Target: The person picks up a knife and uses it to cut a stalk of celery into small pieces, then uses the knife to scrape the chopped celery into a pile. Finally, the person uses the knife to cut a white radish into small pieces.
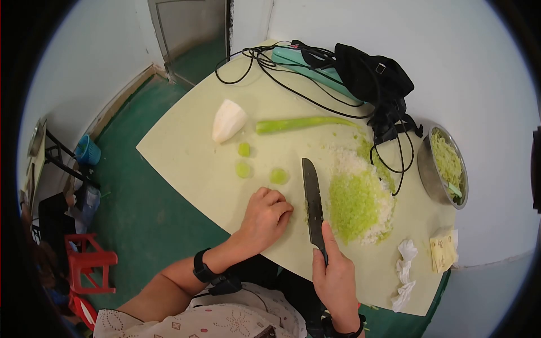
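My right hand [336,280] grips the dark handle of a kitchen knife [313,197], its blade pointing away from me over the table. Left of the blade, my left hand [265,218] rests on the tabletop with its fingers curled; whatever they may hold is hidden. A few green bits lie along the blade's left edge. To the right of the knife spreads a heap of chopped green and white vegetable [358,205]. Beyond my left hand are cut green pieces [278,176], a peeled white root vegetable [229,120] and a long green stalk [301,123].
A metal bowl [428,179] of shredded green vegetable stands at the table's right edge. Black straps and cables [375,76] lie over a turquoise case [293,57] at the back. Crumpled tissues [404,270] and a yellow packet [443,253] sit at right. A red stool [93,260] stands on the floor.
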